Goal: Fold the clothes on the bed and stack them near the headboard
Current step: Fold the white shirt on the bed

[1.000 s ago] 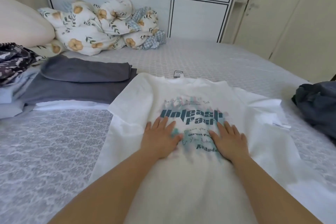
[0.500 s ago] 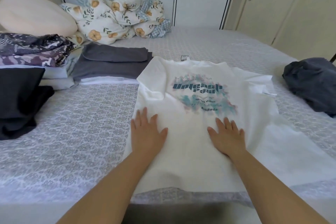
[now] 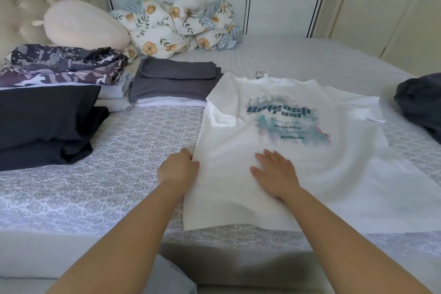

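shirt [image 3: 274, 162], white and printed side up, lies flat on the bed [image 3: 119, 174], long axis running from the near edge to its collar at the far side. left hand [image 3: 177, 170] pinches its left edge; right hand [image 3: 274, 172] presses flat on it, fingers spread.

Two bare forearms reach into the picture from the near edge, with no sleeve, watch, bracelet or ring showing on either. The left hand [image 3: 177, 170] and the right hand [image 3: 276, 174] are both ungloved. The fingers [image 3: 263, 155] of the right hand are plain. At the bottom, between the arms, a patch of grey clothing [image 3: 167, 277] shows.
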